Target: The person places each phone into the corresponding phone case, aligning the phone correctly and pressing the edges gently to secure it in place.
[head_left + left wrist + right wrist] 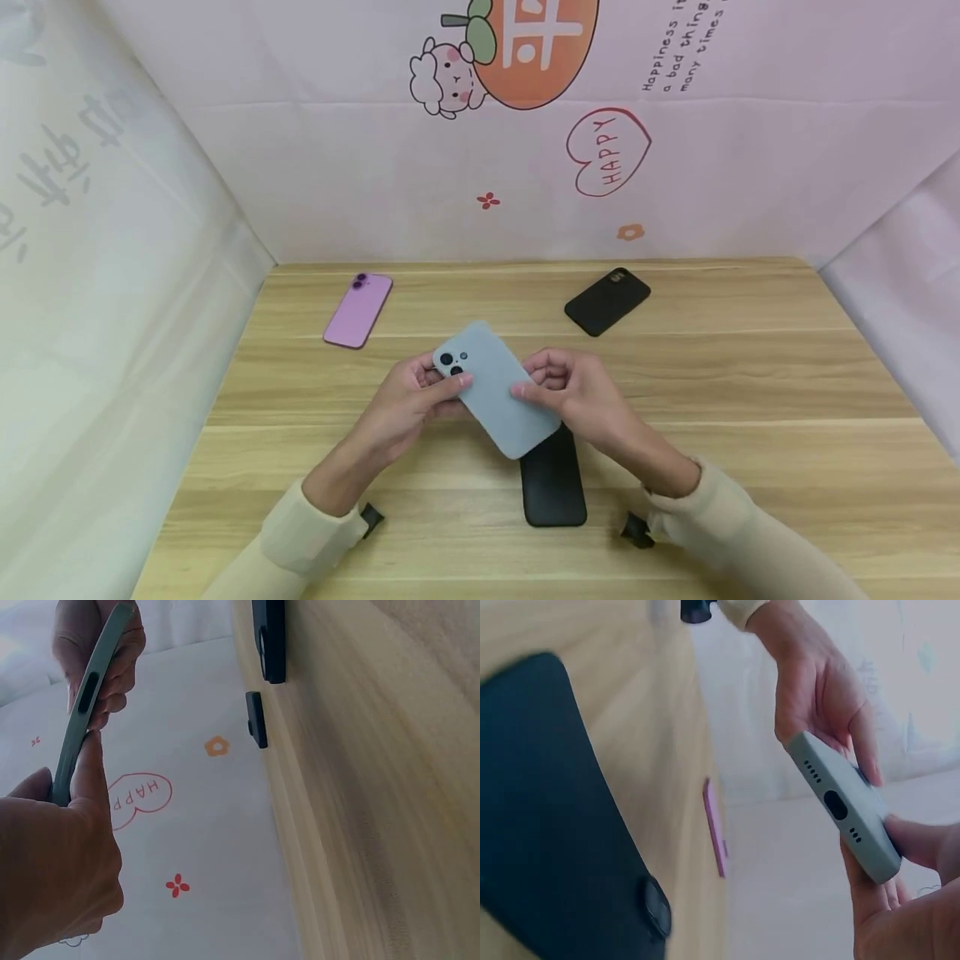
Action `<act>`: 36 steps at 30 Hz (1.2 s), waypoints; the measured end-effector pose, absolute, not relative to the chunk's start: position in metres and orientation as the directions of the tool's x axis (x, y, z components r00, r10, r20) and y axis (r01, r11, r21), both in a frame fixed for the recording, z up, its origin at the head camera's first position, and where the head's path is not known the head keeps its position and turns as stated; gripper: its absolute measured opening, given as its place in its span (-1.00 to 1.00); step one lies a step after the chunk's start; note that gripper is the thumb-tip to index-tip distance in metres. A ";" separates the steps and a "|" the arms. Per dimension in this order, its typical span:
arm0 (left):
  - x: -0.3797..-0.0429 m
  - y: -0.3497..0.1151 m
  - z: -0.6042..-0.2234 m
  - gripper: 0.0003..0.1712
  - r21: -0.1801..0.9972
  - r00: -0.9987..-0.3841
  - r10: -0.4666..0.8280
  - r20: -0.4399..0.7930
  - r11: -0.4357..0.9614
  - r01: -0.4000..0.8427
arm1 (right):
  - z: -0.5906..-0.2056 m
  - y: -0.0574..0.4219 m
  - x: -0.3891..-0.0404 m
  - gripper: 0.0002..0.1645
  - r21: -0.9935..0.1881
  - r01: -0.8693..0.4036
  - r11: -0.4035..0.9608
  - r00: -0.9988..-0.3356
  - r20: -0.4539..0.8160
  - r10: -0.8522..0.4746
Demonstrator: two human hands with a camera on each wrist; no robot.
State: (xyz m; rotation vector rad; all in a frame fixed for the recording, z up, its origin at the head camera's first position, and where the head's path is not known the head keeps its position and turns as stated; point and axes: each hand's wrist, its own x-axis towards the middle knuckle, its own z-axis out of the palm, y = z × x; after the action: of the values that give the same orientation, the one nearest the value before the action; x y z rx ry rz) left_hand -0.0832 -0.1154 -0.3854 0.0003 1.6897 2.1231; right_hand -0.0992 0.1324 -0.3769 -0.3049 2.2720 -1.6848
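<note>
Both hands hold a grey-blue phone case (498, 400), tilted above the table, its back turned up and dark lens circles at the upper left corner. I cannot tell whether a phone sits inside. My left hand (408, 400) grips the camera-end side, thumb on the back. Along the opposite edge, my right hand (573, 387) pinches the case, thumb on the back and fingers curled behind. In the right wrist view the case's bottom edge (840, 806) shows a port opening and small holes. A black phone-shaped slab (553, 487) lies on the table below, partly hidden by the case.
A pink-purple phone (358, 311) lies at the back left of the wooden table (300, 467). At the back right is a black phone case (607, 302) with a camera cutout. White printed cloth (375, 183) hangs behind and along both sides.
</note>
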 end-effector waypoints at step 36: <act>-0.082 -0.137 -0.428 -0.63 0.895 -0.757 0.480 -0.444 0.187 -0.406 | -0.426 0.121 -0.106 -0.85 -0.918 0.132 0.373 -0.704 -0.352 -0.617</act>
State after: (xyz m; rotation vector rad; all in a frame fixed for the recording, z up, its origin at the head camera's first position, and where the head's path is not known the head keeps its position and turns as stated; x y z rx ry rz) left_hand -0.0824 -0.1370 -0.4282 0.0701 1.7831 1.6516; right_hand -0.1060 0.1208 -0.4258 -0.4176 1.9474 -1.3890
